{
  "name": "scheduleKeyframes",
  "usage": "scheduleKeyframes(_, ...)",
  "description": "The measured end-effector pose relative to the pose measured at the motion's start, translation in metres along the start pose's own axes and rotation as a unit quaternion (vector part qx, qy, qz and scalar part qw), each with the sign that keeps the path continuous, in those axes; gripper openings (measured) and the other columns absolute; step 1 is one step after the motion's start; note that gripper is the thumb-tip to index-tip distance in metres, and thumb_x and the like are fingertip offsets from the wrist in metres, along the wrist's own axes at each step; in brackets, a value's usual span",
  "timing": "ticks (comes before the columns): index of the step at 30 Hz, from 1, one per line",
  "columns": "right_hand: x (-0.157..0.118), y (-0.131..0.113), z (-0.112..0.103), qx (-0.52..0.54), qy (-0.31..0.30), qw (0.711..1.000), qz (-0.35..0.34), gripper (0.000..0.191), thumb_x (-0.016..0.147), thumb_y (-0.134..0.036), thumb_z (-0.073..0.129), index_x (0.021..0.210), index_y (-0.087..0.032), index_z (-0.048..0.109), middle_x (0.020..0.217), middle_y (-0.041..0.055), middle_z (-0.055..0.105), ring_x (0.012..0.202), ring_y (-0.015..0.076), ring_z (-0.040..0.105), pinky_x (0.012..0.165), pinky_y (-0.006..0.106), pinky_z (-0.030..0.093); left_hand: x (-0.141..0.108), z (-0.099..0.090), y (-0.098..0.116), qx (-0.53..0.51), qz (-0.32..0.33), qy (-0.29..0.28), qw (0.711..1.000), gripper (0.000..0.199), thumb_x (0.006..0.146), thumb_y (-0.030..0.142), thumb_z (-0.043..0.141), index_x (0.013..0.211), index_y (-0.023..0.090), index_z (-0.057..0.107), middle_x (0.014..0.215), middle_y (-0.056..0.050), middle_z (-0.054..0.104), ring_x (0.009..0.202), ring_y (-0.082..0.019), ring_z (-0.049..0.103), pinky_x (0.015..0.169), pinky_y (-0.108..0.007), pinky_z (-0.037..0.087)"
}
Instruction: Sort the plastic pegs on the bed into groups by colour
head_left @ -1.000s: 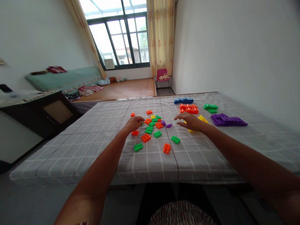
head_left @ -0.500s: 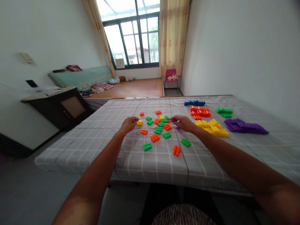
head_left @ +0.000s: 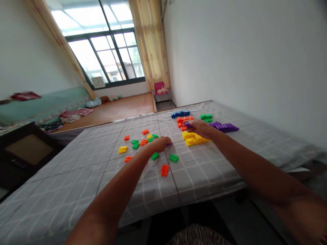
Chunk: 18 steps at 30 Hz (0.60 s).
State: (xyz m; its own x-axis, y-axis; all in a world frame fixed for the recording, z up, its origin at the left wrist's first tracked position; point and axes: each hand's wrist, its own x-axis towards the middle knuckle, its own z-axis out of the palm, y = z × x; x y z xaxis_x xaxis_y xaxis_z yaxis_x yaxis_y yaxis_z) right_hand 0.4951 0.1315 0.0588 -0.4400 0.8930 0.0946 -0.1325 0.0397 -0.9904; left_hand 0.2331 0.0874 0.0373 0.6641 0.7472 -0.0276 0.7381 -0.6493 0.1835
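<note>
Pinching a purple piece with the right hand's nearly closed fingers, near the orange stack and yellow stack; curling the left hand over a second purple piece above the checked counter, grip impossible to tell. Can see the purple pile just right of the right hand, the nearer one, long axis running left to right.

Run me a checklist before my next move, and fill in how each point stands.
1. Right hand has a purple piece at its fingertips: ok.
2. Left hand has a firm grip on the other purple piece: cannot tell; only a bit shows by the fingertips.
3. Blue pile in clear view: ok.
4. Orange pile fully in view: not ok, the right hand hides part.
5. All loose pieces visible: not ok, the left arm covers part of the scatter.
</note>
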Motion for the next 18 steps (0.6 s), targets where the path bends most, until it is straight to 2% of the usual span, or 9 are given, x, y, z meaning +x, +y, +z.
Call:
scheduleKeyframes(2, -0.011, -0.009, -0.028, -0.043, 0.015, 0.998, -0.032, 0.025, 0.081, -0.037, 0.066, 0.1, -0.021, 0.07, 0.102, 0.0058, 0.07, 0.088, 0.0172, 0.064, 0.085, 0.034, 0.054, 0.007, -0.002, -0.002, 0.001, -0.017, -0.012, 1.0, 0.042, 0.071, 0.0, 0.052, 0.106, 0.017, 0.07, 0.116, -0.009, 0.069, 0.11, -0.021, 0.062, 0.1, -0.031, 0.045)
scheduleKeyframes(4, -0.02, -0.019, -0.066, -0.092, 0.065, 0.991, -0.078, 0.033, 0.078, -0.04, 0.07, 0.105, -0.023, 0.069, 0.108, 0.0047, 0.069, 0.095, 0.0183, 0.063, 0.09, 0.036, 0.052, 0.012, -0.007, -0.004, 0.009, -0.052, -0.01, 0.999, 0.033, 0.073, 0.008, 0.057, 0.102, 0.018, 0.07, 0.106, -0.008, 0.071, 0.1, -0.021, 0.066, 0.093, -0.031, 0.049)
scheduleKeyframes(7, -0.028, -0.03, -0.143, -0.127, 0.191, 0.964, -0.131, 0.044, 0.073, -0.05, 0.072, 0.107, -0.022, 0.067, 0.112, 0.0061, 0.068, 0.1, 0.02, 0.061, 0.09, 0.039, 0.051, 0.025, -0.019, 0.0, 0.007, -0.107, 0.021, 0.994, 0.028, 0.078, 0.024, 0.062, 0.104, 0.018, 0.067, 0.094, -0.006, 0.072, 0.084, -0.02, 0.068, 0.082, -0.033, 0.053)
scheduleKeyframes(10, -0.032, -0.025, -0.222, -0.144, 0.288, 0.938, -0.125, 0.048, 0.066, -0.053, 0.076, 0.099, -0.019, 0.067, 0.106, 0.0094, 0.069, 0.1, 0.0214, 0.061, 0.091, 0.041, 0.049, 0.053, -0.032, 0.013, -0.045, -0.13, 0.093, 0.986, 0.03, 0.079, 0.031, 0.062, 0.105, 0.017, 0.064, 0.091, -0.006, 0.071, 0.079, -0.02, 0.067, 0.076, -0.033, 0.054)
scheduleKeyframes(12, -0.035, -0.015, -0.261, -0.156, 0.298, 0.937, -0.096, 0.049, 0.06, -0.049, 0.081, 0.094, -0.017, 0.068, 0.101, 0.0107, 0.07, 0.1, 0.023, 0.062, 0.094, 0.043, 0.048, 0.08, -0.037, 0.026, -0.098, -0.125, 0.131, 0.979, 0.03, 0.076, 0.028, 0.065, 0.104, 0.016, 0.063, 0.089, -0.006, 0.071, 0.078, -0.019, 0.067, 0.073, -0.033, 0.054)
scheduleKeyframes(14, -0.039, -0.004, -0.284, -0.163, 0.271, 0.946, -0.063, 0.049, 0.054, -0.044, 0.084, 0.091, -0.017, 0.069, 0.099, 0.0111, 0.071, 0.101, 0.0244, 0.063, 0.097, 0.044, 0.046, 0.111, -0.039, 0.041, -0.163, -0.105, 0.146, 0.97, 0.032, 0.073, 0.025, 0.067, 0.103, 0.015, 0.063, 0.088, -0.006, 0.07, 0.076, -0.018, 0.067, 0.071, -0.032, 0.055)
scheduleKeyframes(18, -0.05, 0.016, -0.3, -0.172, 0.197, 0.965, -0.022, 0.05, 0.052, -0.04, 0.084, 0.094, -0.017, 0.071, 0.105, 0.0106, 0.071, 0.107, 0.0261, 0.062, 0.101, 0.043, 0.044, 0.168, -0.034, 0.076, -0.266, -0.046, 0.144, 0.952, 0.036, 0.069, 0.02, 0.071, 0.103, 0.014, 0.062, 0.096, -0.007, 0.069, 0.077, -0.015, 0.067, 0.068, -0.028, 0.055)
